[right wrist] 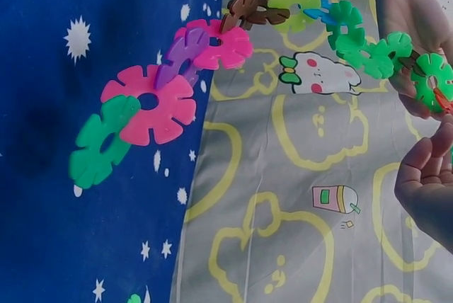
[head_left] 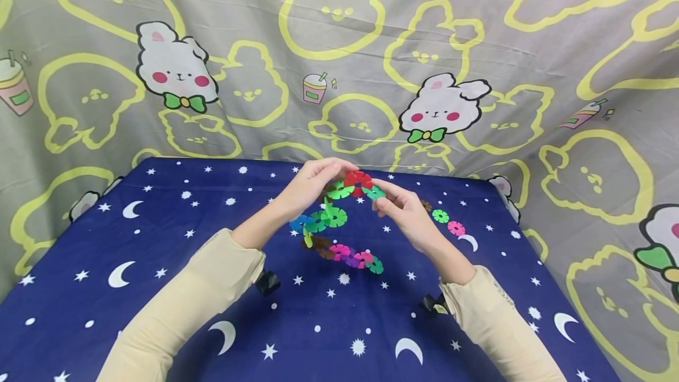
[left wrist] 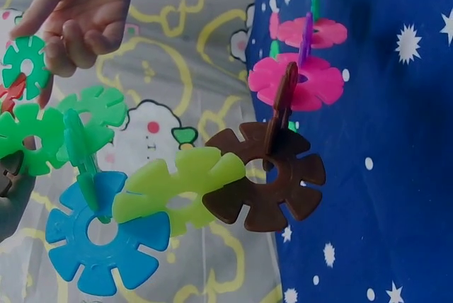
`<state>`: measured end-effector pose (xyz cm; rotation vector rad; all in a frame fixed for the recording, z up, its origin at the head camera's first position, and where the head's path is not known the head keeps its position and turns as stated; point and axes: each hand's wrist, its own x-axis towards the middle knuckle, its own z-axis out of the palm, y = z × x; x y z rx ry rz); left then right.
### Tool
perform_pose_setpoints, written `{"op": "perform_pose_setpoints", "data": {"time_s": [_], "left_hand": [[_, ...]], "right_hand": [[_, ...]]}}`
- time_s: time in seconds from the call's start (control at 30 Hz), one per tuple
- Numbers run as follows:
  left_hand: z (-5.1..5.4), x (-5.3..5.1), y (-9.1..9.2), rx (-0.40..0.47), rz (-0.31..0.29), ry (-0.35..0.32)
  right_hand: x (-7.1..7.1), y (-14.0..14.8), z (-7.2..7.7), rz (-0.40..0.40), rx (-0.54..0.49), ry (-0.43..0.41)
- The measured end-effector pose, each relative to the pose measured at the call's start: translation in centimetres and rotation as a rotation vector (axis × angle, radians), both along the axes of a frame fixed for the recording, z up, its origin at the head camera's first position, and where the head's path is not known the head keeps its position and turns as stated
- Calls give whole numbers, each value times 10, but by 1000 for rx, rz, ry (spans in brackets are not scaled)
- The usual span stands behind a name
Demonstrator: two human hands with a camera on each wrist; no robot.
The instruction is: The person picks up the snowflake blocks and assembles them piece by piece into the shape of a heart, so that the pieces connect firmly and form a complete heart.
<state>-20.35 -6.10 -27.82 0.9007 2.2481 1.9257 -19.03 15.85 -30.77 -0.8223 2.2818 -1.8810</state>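
A chain of interlocked notched discs hangs from both hands above the table. In the head view the left hand (head_left: 316, 183) grips it near a light green disc (head_left: 339, 191) and a red disc (head_left: 358, 181). The right hand (head_left: 405, 210) pinches the teal green disc (head_left: 374, 192) at the upper end. From there the chain drops through green, a blue disc (left wrist: 99, 236), a yellow-green disc (left wrist: 182, 188) and brown discs (left wrist: 283, 179) to pink, a purple disc (right wrist: 184, 55) and pink. A green disc (right wrist: 102, 144) forms the free lower end.
On the dark blue star-patterned cloth (head_left: 339, 323), beyond the right hand, lie a loose green disc (head_left: 440, 216), a pink disc (head_left: 456, 228) and a brown one partly hidden by that hand. A grey patterned curtain (head_left: 239, 28) rises behind the table.
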Motion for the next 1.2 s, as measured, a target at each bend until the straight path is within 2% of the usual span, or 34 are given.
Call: {"op": "perform_pose_setpoints", "data": {"time_s": [0.3, 0.53, 0.87, 1.0, 1.2], "left_hand": [[-2, 2, 1, 58, -10, -4], [-5, 2, 2, 30, 35, 15], [-6, 3, 4, 65, 102, 14], [-6, 4, 4, 75, 101, -4], [-10, 2, 0, 52, 82, -20]], "right_hand": [[1, 0, 0, -7, 3, 29], [3, -1, 1, -18, 13, 55], [1, -3, 1, -10, -42, 79], [0, -4, 2, -15, -51, 71], [1, -7, 6, -32, 1, 53]]}}
